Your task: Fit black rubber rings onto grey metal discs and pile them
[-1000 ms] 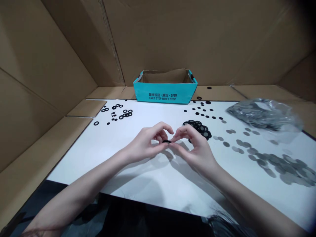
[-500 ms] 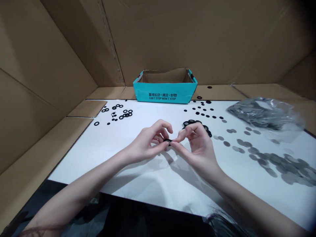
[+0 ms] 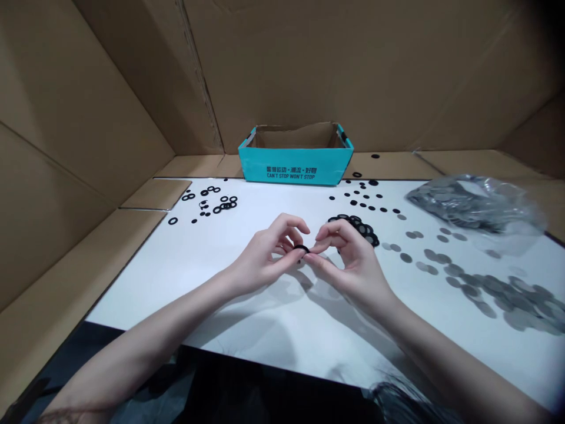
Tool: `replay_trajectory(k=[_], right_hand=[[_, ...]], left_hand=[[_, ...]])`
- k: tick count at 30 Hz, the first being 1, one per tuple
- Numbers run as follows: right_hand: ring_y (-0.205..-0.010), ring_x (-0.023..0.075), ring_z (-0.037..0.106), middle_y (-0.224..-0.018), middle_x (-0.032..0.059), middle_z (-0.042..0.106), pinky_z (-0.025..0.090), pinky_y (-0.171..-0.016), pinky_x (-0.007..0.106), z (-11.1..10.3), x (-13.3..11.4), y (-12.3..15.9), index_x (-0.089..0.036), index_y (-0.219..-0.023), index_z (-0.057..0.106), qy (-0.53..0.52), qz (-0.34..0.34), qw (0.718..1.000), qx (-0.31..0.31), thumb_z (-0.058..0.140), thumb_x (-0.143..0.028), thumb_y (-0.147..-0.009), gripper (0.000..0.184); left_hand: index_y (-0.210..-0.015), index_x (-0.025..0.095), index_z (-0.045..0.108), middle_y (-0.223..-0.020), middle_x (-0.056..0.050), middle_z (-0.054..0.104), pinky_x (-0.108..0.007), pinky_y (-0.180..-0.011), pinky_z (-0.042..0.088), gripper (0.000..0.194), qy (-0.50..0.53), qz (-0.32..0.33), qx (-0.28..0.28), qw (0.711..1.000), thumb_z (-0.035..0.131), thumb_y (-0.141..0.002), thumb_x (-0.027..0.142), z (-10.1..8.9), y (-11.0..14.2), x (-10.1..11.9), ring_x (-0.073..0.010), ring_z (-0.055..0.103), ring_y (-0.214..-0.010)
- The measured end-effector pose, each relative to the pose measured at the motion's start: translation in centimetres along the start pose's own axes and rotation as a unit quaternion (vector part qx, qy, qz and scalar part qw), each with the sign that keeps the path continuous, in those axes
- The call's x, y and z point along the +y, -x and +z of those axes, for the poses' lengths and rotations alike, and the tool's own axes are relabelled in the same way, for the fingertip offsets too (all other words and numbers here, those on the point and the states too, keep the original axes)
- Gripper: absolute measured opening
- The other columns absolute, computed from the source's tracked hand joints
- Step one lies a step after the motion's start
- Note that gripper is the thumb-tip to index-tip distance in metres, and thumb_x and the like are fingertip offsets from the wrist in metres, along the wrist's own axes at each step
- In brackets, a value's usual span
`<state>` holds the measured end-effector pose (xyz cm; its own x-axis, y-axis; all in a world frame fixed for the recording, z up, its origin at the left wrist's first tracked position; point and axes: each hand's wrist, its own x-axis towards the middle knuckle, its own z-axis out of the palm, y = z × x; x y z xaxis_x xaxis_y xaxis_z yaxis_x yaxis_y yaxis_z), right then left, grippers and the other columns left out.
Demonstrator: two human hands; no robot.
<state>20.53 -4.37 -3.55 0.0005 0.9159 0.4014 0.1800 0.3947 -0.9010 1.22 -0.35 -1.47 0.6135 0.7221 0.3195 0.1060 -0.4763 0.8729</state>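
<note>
Above the middle of the white table, a small black ring (image 3: 302, 247) is pinched between my two hands. My left hand (image 3: 276, 250) grips its left side with thumb and fingers. At its right edge, my right hand (image 3: 346, 250) holds on with thumb and a fingertip, the index finger raised and curled. The fingers cover part of the ring, so I cannot tell whether a disc sits inside it. Just behind my right hand lies a pile of black-rimmed discs (image 3: 364, 228), partly hidden by the fingers.
Grey discs (image 3: 494, 285) spread over the right side, below a clear plastic bag (image 3: 468, 203) of similar discs. Black rings (image 3: 225, 205) lie at the left, small black discs (image 3: 362, 205) at the back right. A turquoise box (image 3: 295, 165) stands at the back, with cardboard walls (image 3: 375, 70) around.
The black ring has tilted up a little between my fingers. My right fingers have shifted slightly, showing more of the pile behind them. The rest lies as before.
</note>
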Motion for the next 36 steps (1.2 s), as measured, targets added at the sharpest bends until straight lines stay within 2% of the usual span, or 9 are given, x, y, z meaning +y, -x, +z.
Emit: replay_trajectory(k=[4, 7, 11, 14, 21, 25, 30, 36], right_hand=[[-0.071, 0.0135, 0.065, -0.074, -0.0069, 0.061, 0.051, -0.073, 0.029, 0.5, -0.3, 0.3, -0.028, -0.089, 0.052, -0.077, 0.007, 0.997, 0.024, 0.081, -0.021, -0.081, 0.031], [-0.074, 0.0134, 0.063, -0.079, -0.0055, 0.058, 0.052, -0.075, 0.030, 0.7, -0.5, 0.6, -0.027, -0.086, 0.051, -0.071, -0.012, 0.996, 0.052, 0.080, -0.019, -0.081, 0.030], [-0.076, 0.0152, 0.065, -0.079, -0.0039, 0.061, 0.053, -0.077, 0.033, 0.3, -0.5, 0.5, -0.027, -0.086, 0.056, -0.001, -0.031, 0.999, 0.016, 0.077, -0.019, -0.084, 0.024], [-0.080, 0.0172, 0.068, -0.082, -0.0026, 0.066, 0.054, -0.079, 0.035, -0.1, -0.3, 0.2, -0.027, -0.091, 0.057, 0.017, -0.031, 0.999, -0.004, 0.077, -0.020, -0.085, 0.022], [-0.076, 0.0151, 0.066, -0.080, -0.0044, 0.061, 0.052, -0.075, 0.032, 0.2, -0.3, 0.2, -0.027, -0.088, 0.056, -0.006, -0.024, 1.000, 0.007, 0.077, -0.019, -0.085, 0.023], [-0.075, 0.0146, 0.066, -0.081, -0.0052, 0.059, 0.053, -0.080, 0.034, 0.4, -0.3, 0.7, -0.027, -0.087, 0.053, -0.028, -0.039, 0.998, 0.035, 0.077, -0.019, -0.085, 0.026], [-0.077, 0.0168, 0.068, -0.080, -0.0039, 0.064, 0.055, -0.080, 0.036, 0.0, -0.2, 0.3, -0.027, -0.089, 0.055, 0.013, -0.028, 0.999, -0.016, 0.076, -0.020, -0.085, 0.023], [-0.079, 0.0169, 0.069, -0.083, -0.0028, 0.065, 0.056, -0.081, 0.037, 0.1, -0.4, 0.2, -0.028, -0.092, 0.056, 0.038, -0.056, 0.998, -0.006, 0.073, -0.017, -0.088, 0.020]], left_hand=[[-0.109, 0.024, 0.047, -0.095, 0.001, 0.055, -0.021, -0.068, 0.056, 0.017, 0.045, -0.002, -0.025, 0.999, 0.059, -0.098, 0.022, -0.1, 0.0, 0.4, -0.0097, 0.065, -0.079], [-0.108, 0.023, 0.049, -0.097, 0.000, 0.055, -0.020, -0.069, 0.055, 0.017, 0.014, 0.025, -0.045, 0.999, 0.058, -0.095, 0.017, -0.5, -0.2, 0.8, -0.0093, 0.062, -0.080], [-0.111, 0.023, 0.053, -0.094, 0.001, 0.058, -0.022, -0.071, 0.054, 0.023, -0.054, 0.043, -0.052, 0.996, 0.058, -0.091, 0.012, -0.8, -0.2, 1.0, -0.0092, 0.060, -0.078], [-0.115, 0.022, 0.054, -0.093, 0.000, 0.060, -0.022, -0.073, 0.055, 0.025, -0.060, 0.041, -0.040, 0.997, 0.058, -0.092, 0.014, -0.8, -0.2, 0.7, -0.0102, 0.062, -0.080], [-0.112, 0.022, 0.052, -0.090, 0.001, 0.061, -0.022, -0.072, 0.054, 0.018, -0.041, 0.046, -0.017, 0.998, 0.059, -0.095, 0.019, -0.3, -0.3, 0.6, -0.0094, 0.061, -0.076], [-0.111, 0.022, 0.053, -0.089, 0.001, 0.061, -0.022, -0.071, 0.053, 0.019, -0.048, 0.042, -0.044, 0.997, 0.059, -0.093, 0.017, -0.7, -0.2, 1.0, -0.0101, 0.060, -0.076], [-0.115, 0.022, 0.055, -0.086, 0.001, 0.061, -0.024, -0.071, 0.054, 0.024, -0.070, 0.028, -0.061, 0.995, 0.060, -0.093, 0.017, -1.1, -0.1, 0.7, -0.0110, 0.061, -0.075], [-0.114, 0.022, 0.056, -0.089, 0.001, 0.062, -0.024, -0.072, 0.055, 0.024, -0.063, 0.029, -0.046, 0.997, 0.061, -0.092, 0.017, -0.8, -0.3, 0.8, -0.0106, 0.062, -0.075]])
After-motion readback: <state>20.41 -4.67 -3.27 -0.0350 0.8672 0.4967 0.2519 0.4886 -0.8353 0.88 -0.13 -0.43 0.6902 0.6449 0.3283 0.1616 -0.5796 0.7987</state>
